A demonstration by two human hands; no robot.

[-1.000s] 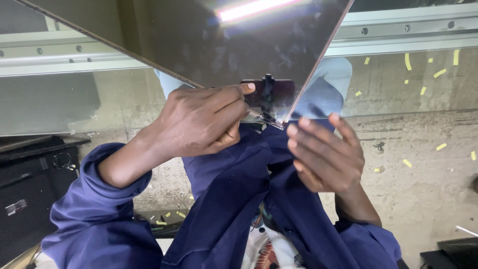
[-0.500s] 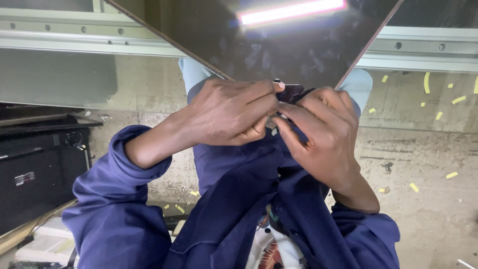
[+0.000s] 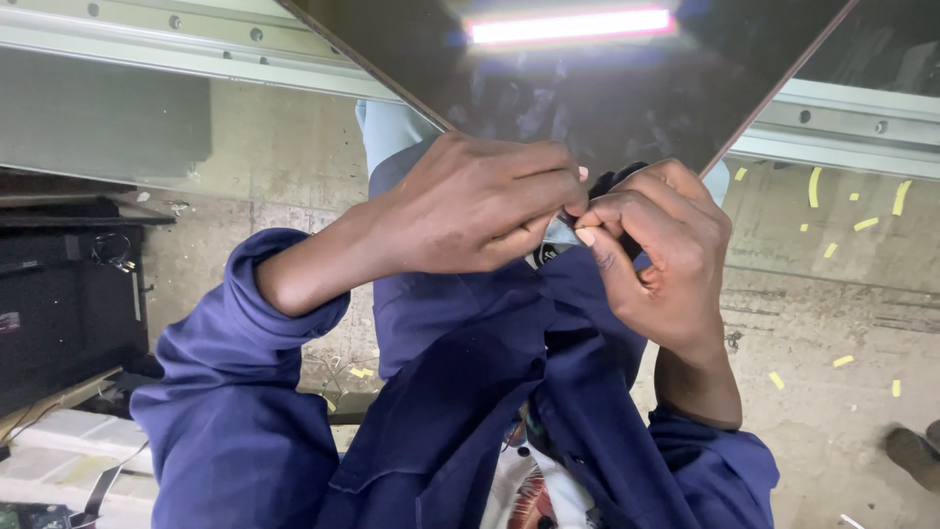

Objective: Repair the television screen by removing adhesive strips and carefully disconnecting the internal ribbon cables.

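Dark glossy panel [image 3: 587, 88], tilted corner-down over the lap, fills the top of the view. Both hands meet at its lowest corner: the left hand [image 3: 470, 211] and right hand [image 3: 656, 250] are closed, fingertips pinching a small dark clip [image 3: 558, 235] there. Fitting it looks under way; a firm, steady press seems next. Half a second ago the hands sat lower and looser.

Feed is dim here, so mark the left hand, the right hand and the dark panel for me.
left hand [image 3: 470, 206], head view, back of hand.
right hand [image 3: 666, 255], head view, back of hand.
dark panel [image 3: 607, 88], head view, glossy face.
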